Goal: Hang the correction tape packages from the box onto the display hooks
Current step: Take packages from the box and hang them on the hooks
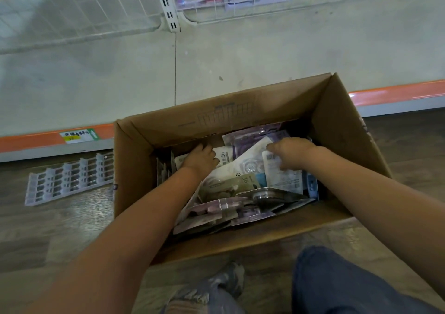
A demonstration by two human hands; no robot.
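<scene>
An open cardboard box [134,169] stands on the floor in front of me, filled with several loose correction tape packages [228,186] in purple, white and beige cards. Both my arms reach down into it. My left hand [201,159] lies on the packages at the box's far left with its fingers curled down into the pile. My right hand [289,151] is over a white package [284,176] at the far right, fingers bent on its top edge. Whether either hand actually holds a package is hidden by the backs of the hands.
A low shelf with an orange edge strip [395,92] runs behind the box. White wire grid panels [79,17] and a slotted upright [168,5] stand at the back. A clear plastic rack [69,179] lies on the floor left of the box. My knees [337,284] are below.
</scene>
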